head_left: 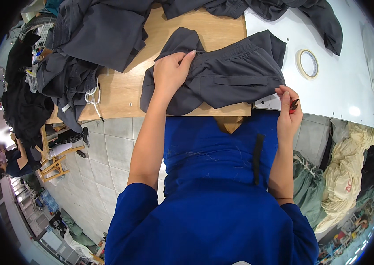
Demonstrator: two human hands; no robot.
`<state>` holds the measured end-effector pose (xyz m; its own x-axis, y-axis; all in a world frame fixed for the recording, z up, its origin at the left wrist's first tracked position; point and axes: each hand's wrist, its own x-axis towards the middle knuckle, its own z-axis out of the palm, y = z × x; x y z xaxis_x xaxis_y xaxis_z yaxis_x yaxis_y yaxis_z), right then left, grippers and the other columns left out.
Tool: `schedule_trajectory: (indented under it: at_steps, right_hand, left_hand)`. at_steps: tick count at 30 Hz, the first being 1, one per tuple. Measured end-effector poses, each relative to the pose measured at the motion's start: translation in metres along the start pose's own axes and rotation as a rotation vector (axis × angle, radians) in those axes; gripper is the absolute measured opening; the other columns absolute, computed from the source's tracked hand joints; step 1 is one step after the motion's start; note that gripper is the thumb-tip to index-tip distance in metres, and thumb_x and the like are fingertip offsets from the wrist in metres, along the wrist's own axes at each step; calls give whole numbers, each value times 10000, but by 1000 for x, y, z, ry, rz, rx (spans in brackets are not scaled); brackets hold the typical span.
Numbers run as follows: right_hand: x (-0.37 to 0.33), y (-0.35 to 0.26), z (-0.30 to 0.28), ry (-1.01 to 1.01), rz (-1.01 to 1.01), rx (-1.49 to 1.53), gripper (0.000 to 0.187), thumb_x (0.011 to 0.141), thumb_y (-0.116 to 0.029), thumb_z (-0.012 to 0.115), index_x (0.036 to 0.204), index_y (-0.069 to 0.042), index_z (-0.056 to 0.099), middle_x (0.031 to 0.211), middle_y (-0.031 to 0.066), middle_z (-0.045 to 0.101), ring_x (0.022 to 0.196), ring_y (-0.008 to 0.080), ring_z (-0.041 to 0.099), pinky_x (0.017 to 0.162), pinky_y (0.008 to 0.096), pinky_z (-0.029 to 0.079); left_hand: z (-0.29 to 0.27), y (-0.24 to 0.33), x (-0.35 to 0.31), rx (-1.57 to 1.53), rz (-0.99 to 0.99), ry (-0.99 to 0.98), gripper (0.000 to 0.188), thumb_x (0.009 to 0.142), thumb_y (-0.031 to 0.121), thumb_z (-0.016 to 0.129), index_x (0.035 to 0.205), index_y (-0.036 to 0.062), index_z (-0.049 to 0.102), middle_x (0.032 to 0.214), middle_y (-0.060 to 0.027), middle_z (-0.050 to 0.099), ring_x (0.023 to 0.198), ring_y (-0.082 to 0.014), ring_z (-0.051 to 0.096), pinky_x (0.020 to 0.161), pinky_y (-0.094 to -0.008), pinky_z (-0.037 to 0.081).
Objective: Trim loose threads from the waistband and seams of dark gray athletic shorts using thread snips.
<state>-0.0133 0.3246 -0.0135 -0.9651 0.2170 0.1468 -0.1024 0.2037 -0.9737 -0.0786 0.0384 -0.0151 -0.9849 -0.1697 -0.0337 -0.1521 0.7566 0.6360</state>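
Observation:
A pair of dark grey pants [235, 81] with a gathered elastic waistband and a slit pocket lies partly folded at the table's near edge. On its left part, my left hand [171, 74] is closed with the thumb against the forefinger, pinching a fold of the cloth. My right hand [289, 108] is closed around small red-handled thread snips [294, 106], whose dark tips stick out past the fingers. The thumb and forefinger of that hand meet at the pants' right edge. Most of the snips' handle is hidden in the palm.
More dark grey garments [103, 33] are heaped at the left, with white cords [92, 97] hanging down. A tape roll [307, 64] lies on the white tabletop [346, 88] beside the wooden tabletop [160, 26]. Cream cloth [350, 168] is piled low right. Another person [15, 161] is far left.

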Motion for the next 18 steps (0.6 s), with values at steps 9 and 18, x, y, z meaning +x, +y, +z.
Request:
schedule_trajectory:
  at_steps: [9, 18]
  right_hand:
    - [-1, -12, 3, -27, 146, -183, 223, 965, -130, 503, 1148, -2, 511, 712, -25, 429, 640, 41, 373, 575, 187, 321]
    - [-12, -5, -10, 28, 112, -17, 300, 921, -83, 557, 1188, 3, 450, 802, -2, 513, 702, 49, 435, 637, 183, 365]
  left_hand:
    - [9, 27, -15, -83, 336, 394, 171, 773, 133, 674, 931, 105, 616, 936, -27, 635, 869, -238, 579, 812, -361, 395]
    - [69, 100, -51, -187, 834, 54, 176, 675, 104, 728, 822, 85, 635, 884, -23, 585, 809, -232, 567, 695, -337, 465]
